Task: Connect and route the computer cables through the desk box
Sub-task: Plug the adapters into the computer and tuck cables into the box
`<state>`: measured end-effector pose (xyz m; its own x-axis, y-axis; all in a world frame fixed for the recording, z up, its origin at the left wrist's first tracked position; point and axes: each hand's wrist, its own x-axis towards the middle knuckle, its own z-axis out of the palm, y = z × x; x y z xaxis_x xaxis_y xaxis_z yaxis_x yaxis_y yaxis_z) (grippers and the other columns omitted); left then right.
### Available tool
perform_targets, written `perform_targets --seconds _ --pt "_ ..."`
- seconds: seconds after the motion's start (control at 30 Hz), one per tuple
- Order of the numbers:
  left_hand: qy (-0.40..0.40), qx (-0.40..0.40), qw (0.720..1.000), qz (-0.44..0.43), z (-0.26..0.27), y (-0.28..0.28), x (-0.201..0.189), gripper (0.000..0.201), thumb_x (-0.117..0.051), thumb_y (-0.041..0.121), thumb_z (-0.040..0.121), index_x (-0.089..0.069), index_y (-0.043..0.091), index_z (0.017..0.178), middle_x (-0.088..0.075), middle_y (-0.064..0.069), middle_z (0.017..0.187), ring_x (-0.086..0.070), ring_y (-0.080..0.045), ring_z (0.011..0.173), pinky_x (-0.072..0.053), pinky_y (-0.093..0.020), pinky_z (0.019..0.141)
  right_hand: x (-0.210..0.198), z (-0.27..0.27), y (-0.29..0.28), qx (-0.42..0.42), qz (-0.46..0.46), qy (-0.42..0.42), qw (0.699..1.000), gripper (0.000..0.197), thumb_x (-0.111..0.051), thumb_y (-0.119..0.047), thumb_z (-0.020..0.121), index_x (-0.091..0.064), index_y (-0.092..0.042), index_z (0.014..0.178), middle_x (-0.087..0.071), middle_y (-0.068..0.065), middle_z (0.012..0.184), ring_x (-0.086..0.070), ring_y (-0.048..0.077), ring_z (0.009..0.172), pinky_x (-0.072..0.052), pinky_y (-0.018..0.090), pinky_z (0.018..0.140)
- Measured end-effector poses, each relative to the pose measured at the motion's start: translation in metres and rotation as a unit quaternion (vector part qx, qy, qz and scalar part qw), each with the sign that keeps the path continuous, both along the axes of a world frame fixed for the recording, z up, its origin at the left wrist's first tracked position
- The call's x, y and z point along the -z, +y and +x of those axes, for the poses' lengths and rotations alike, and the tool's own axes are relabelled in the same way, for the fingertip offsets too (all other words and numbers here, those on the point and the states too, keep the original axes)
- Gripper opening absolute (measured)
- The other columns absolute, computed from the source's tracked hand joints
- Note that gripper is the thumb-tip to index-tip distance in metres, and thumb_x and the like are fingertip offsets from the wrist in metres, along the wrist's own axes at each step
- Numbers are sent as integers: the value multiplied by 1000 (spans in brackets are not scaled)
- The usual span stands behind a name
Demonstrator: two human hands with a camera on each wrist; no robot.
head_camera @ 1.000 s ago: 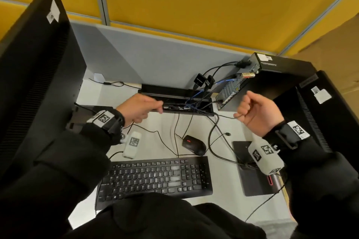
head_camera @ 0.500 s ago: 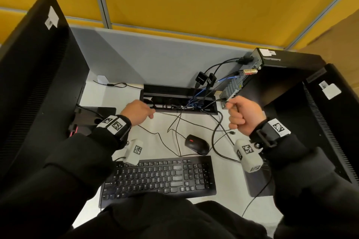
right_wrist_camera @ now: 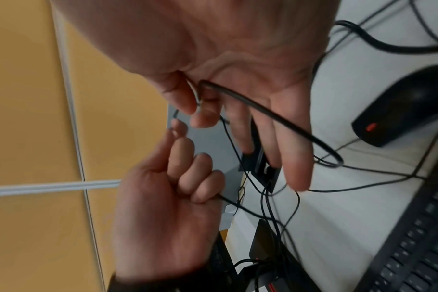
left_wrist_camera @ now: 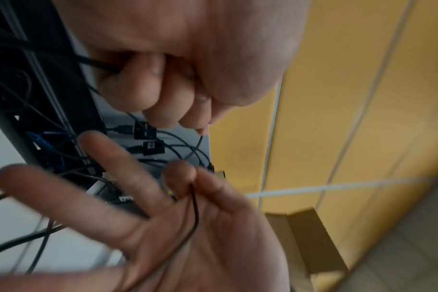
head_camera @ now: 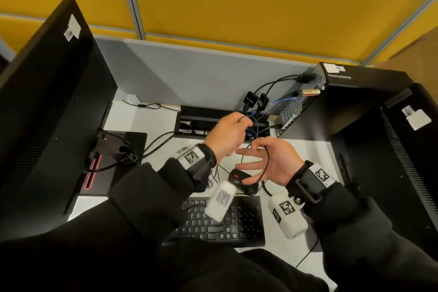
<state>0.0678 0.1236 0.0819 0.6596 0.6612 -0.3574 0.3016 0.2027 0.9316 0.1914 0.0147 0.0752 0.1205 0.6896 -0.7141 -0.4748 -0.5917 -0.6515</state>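
A thin black cable (head_camera: 267, 165) runs between my two hands above the desk, just in front of the right end of the black desk box (head_camera: 196, 111). My left hand (head_camera: 240, 123) is curled into a fist round the cable (left_wrist_camera: 105, 66). My right hand (head_camera: 257, 147) lies palm up and pinches the cable between thumb and forefinger (right_wrist_camera: 200, 110); its other fingers are spread straight. From there the cable (right_wrist_camera: 275, 116) loops across the palm. Blue and black leads crowd the box's right end, next to the small computer (head_camera: 296, 106).
A black mouse (head_camera: 244, 182) and keyboard (head_camera: 220, 220) lie under my hands. Large black monitors stand at the left (head_camera: 47, 102) and right (head_camera: 407, 161). Two black adapters (head_camera: 256, 101) hang on leads behind the box. A grey partition closes off the back of the desk.
My left hand has left the box's front edge, moved right and closed round the cable. My right hand has come left and down, turned palm up and spread its fingers.
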Motion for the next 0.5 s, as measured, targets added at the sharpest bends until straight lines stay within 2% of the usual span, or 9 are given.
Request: perform_targets --seconds 0.07,0.1,0.17,0.23,0.3,0.33,0.37,0.43,0.5 --pt "-12 92 989 115 -7 -24 6 21 -45 35 103 -61 21 104 -61 3 76 -54 -14 64 -48 -34 60 11 5 -4 30 11 32 999 44 -49 -43 100 -63 -6 119 -67 17 126 -65 51 111 -47 76 88" --pt "-2 167 971 169 -13 -34 13 20 -45 36 102 -60 23 103 -66 -2 86 -58 -16 73 -53 -40 71 14 7 -5 51 17 52 997 52 -48 -51 100 -60 -11 132 -68 17 121 -67 46 107 -49 71 88" --pt "60 291 927 228 -26 -50 26 19 -40 42 105 -56 31 103 -66 -5 87 -57 -17 73 -54 -46 77 14 12 -7 83 25 98 991 62 -48 -61 96 -55 -17 140 -69 17 124 -68 39 94 -52 56 83" --pt "103 344 905 227 -39 -51 36 22 -35 45 107 -53 34 106 -62 2 81 -57 -14 69 -52 -43 73 11 9 -10 81 26 97 992 52 -51 -54 98 -55 -17 134 -70 22 121 -68 41 88 -52 54 78" --pt "123 389 883 233 -49 -42 40 28 -34 45 109 -57 30 105 -58 6 77 -54 -7 66 -45 -34 68 12 6 -11 105 17 27 994 30 -49 -37 104 -61 -10 110 -72 17 85 -71 43 88 -52 61 85" --pt "132 405 877 222 -54 -38 41 30 -34 45 109 -59 28 103 -54 8 72 -50 -3 61 -42 -30 65 14 6 -11 130 12 -3 991 30 -45 -33 106 -60 -11 92 -62 10 66 -71 39 82 -51 64 90" --pt "138 412 878 199 -59 -33 40 32 -35 44 109 -61 27 101 -51 9 68 -47 -1 56 -40 -28 63 17 7 -11 153 7 -11 988 37 -42 -33 107 -54 -15 78 -48 4 57 -66 32 68 -53 62 88" --pt "137 405 889 161 -65 -22 39 33 -39 42 108 -65 24 99 -47 11 63 -42 -3 52 -38 -26 60 18 10 -10 181 -2 20 983 43 -39 -41 108 -44 -20 70 -27 0 57 -38 19 48 -58 46 64" --pt "108 384 908 128 -66 -12 39 33 -43 37 108 -69 21 97 -44 2 64 -40 -11 57 -37 -29 61 15 9 -12 139 -8 -4 990 46 -42 -57 102 -42 -20 75 -24 1 62 -22 17 49 -41 27 45"
